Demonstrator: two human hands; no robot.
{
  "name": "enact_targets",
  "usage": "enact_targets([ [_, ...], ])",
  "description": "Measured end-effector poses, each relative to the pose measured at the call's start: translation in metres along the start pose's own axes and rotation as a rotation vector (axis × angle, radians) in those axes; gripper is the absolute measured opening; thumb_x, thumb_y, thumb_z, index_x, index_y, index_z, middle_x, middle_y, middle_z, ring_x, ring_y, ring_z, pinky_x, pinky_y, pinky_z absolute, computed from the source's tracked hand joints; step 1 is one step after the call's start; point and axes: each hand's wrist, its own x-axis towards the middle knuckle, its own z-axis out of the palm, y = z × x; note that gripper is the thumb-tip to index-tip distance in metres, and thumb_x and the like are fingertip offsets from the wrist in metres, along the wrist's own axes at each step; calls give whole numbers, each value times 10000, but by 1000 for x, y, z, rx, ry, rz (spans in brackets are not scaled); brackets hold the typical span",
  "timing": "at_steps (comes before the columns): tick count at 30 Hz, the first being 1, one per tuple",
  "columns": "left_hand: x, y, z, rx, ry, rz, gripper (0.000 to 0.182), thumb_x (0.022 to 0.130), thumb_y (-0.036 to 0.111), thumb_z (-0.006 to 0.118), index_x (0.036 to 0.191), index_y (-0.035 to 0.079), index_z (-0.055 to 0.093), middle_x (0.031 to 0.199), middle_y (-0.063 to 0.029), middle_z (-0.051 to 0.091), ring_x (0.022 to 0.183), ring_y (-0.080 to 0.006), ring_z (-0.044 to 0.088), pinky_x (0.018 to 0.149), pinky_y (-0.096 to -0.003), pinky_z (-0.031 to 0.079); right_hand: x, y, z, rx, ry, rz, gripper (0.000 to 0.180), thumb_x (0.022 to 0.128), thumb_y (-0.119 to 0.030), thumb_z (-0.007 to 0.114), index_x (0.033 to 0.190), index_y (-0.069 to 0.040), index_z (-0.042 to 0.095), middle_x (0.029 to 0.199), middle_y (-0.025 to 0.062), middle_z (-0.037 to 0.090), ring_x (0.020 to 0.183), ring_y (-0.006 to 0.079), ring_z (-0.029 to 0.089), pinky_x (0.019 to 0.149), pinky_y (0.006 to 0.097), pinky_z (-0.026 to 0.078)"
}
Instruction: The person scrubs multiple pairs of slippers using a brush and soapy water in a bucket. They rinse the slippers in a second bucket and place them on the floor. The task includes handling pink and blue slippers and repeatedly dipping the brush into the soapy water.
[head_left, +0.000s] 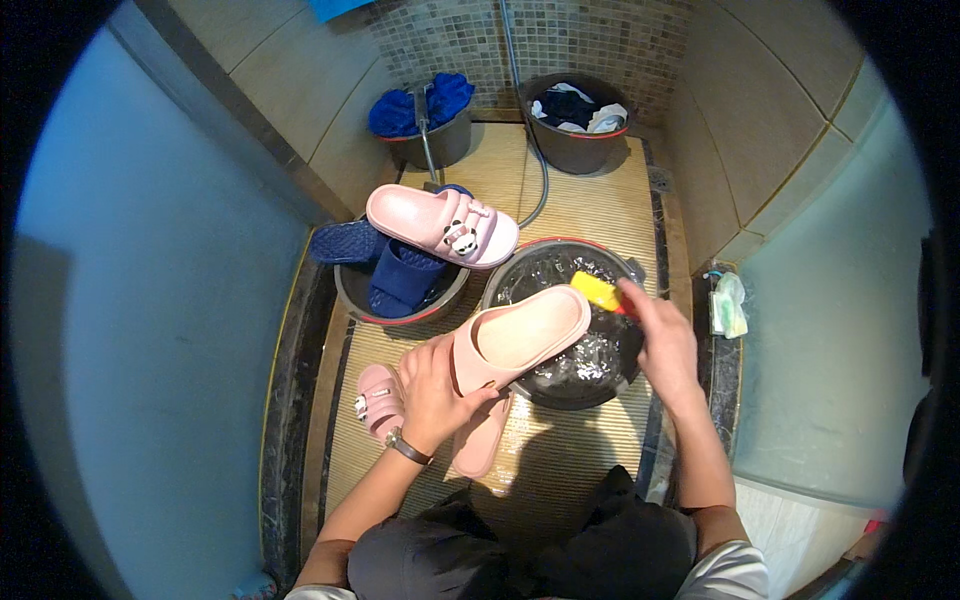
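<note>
A plain pink slide sandal (525, 330) is gripped at its strap end by my left hand (439, 394), its heel reaching over a dark bucket of water (577, 367). My right hand (664, 341) holds a yellow and red brush (598, 291) over that water, just beyond the sandal's heel; its bristles are hard to make out. Below my left hand, another plain pink slide (482, 439) rests on the floor mat. A pink slide with a panda figure (379, 401) lies by my left wrist, partly hidden. Its lookalike, a panda slide (442, 225), lies across a second bucket.
Navy slides (405, 277) sit on the second dark bucket (349, 300). Farther back stand a bucket with blue cloth (442, 146) and a bucket with dark and white clothes (577, 150). A grey hose (544, 184) crosses the ribbed mat (600, 191). Soap (729, 304) sits on the right ledge.
</note>
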Motion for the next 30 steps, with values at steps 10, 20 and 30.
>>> enact_targets([
  [10,4,9,10,2,74,68,998,567,490,922,1405,94,553,1369,-226,480,1268,-417,449,1071,-533,376,7,-28,83,672,-395,-506,534,767,128,556,1233,-85,708,916,137,654,871,304,610,818,369,500],
  [20,-3,-1,10,-83,137,60,1026,537,455,948,1387,35,555,1323,-215,519,1224,-393,485,1058,-500,398,28,71,32,154,-281,-45,541,707,146,607,1146,-125,770,901,165,676,870,326,653,818,397,550],
  [30,-2,-2,10,-59,169,9,1410,446,512,957,1515,-90,261,1329,-237,547,1228,-394,506,1060,-486,407,5,24,50,445,-367,-201,448,805,85,606,1193,-95,740,920,151,660,867,320,617,835,382,496],
])
